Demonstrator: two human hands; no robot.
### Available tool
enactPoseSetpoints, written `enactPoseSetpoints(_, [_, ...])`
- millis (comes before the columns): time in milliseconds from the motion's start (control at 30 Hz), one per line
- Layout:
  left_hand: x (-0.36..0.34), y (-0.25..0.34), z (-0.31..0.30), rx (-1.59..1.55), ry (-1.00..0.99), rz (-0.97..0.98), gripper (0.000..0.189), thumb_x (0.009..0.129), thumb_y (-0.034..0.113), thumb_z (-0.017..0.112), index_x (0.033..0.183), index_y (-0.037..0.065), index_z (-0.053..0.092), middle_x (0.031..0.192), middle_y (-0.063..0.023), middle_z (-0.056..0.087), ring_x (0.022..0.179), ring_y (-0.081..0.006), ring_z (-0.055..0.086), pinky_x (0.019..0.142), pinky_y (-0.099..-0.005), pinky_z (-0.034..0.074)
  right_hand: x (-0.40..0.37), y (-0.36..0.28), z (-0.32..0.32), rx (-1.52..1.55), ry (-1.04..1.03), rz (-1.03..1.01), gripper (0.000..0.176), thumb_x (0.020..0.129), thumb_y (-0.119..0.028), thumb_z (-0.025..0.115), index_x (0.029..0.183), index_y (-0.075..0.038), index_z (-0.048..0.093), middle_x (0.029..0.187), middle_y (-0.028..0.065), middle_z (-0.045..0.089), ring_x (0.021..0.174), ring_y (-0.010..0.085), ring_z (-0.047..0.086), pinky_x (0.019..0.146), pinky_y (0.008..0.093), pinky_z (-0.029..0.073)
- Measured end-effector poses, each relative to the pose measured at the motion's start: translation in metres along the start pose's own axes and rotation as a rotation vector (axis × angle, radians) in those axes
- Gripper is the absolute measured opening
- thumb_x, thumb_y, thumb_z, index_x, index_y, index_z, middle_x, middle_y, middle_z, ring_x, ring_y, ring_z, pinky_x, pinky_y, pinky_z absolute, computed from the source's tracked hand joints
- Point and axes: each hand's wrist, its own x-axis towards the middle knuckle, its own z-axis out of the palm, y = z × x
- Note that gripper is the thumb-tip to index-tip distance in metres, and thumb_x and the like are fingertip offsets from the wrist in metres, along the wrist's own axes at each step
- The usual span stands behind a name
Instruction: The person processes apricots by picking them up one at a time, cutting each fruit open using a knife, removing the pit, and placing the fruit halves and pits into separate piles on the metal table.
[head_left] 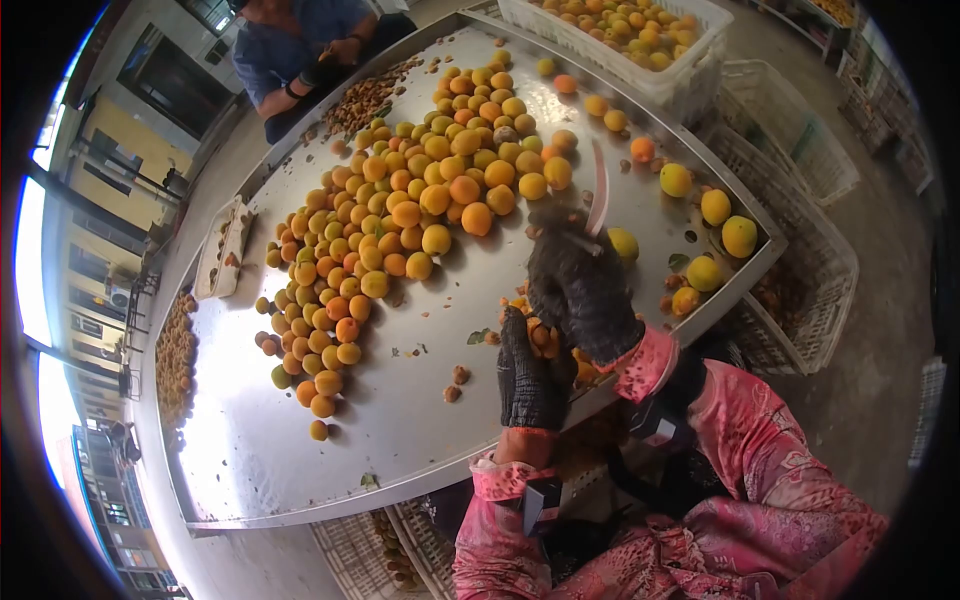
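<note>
My right hand, in a dark glove, is closed around a curved knife whose thin blade sticks up past the fist. Just below it, my left hand, also gloved, has its fingers wrapped around an orange apricot, mostly hidden between the two hands. Orange pieces of fruit show beside the left hand at the table edge. A large heap of whole apricots spreads over the metal table beyond my hands. Small brown pits lie left of the left hand.
Loose yellow apricots sit along the right rim. A white crate of fruit stands at the far edge, with empty-looking crates on the floor at right. A small white tray and pit piles lie left. Another person works opposite.
</note>
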Motion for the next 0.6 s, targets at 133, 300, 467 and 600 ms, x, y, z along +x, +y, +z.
enactPoseSetpoints(133, [0.025,-0.024,0.010,0.128,0.425,0.424,0.044,0.089,0.050,0.042,0.090,0.009,0.056,0.068,-0.0021,0.055,0.052,-0.0104,0.049,0.045,-0.0178,0.038,-0.006,-0.029,0.011,-0.193,-0.424,-0.533,0.022,0.081,-0.015,0.063,0.102,-0.011,0.058,0.083,0.0080,0.062,0.069,0.0194,0.061,0.060,0.0280,0.050])
enactPoseSetpoints(300, [0.006,0.028,0.044,-0.489,0.527,0.014,0.045,0.087,0.052,0.043,0.091,0.010,0.055,0.068,-0.0036,0.058,0.053,-0.0130,0.053,0.044,-0.0190,0.041,-0.006,-0.034,0.009,-0.157,-0.292,-0.182,0.027,0.080,-0.014,0.065,0.105,-0.007,0.058,0.093,0.0081,0.064,0.081,0.0183,0.062,0.073,0.0276,0.049])
enactPoseSetpoints(467, [-0.001,0.025,0.012,-0.423,0.381,-0.075,0.049,0.086,0.055,0.044,0.094,0.009,0.056,0.076,-0.0064,0.062,0.058,-0.0136,0.058,0.043,-0.0222,0.046,0.016,-0.045,-0.013,0.284,-0.282,0.394,0.031,0.083,-0.013,0.062,0.111,-0.004,0.054,0.085,0.0033,0.059,0.078,0.0086,0.057,0.068,0.0220,0.048])
enactPoseSetpoints(600, [0.000,0.026,0.016,-0.452,0.444,-0.101,0.048,0.084,0.052,0.048,0.098,0.007,0.055,0.082,-0.0070,0.061,0.059,-0.0177,0.056,0.047,-0.0241,0.046,0.006,-0.012,-0.017,-0.339,-0.721,0.155,0.036,0.077,-0.015,0.064,0.110,-0.004,0.054,0.093,0.0119,0.060,0.084,0.0196,0.059,0.075,0.0302,0.047])
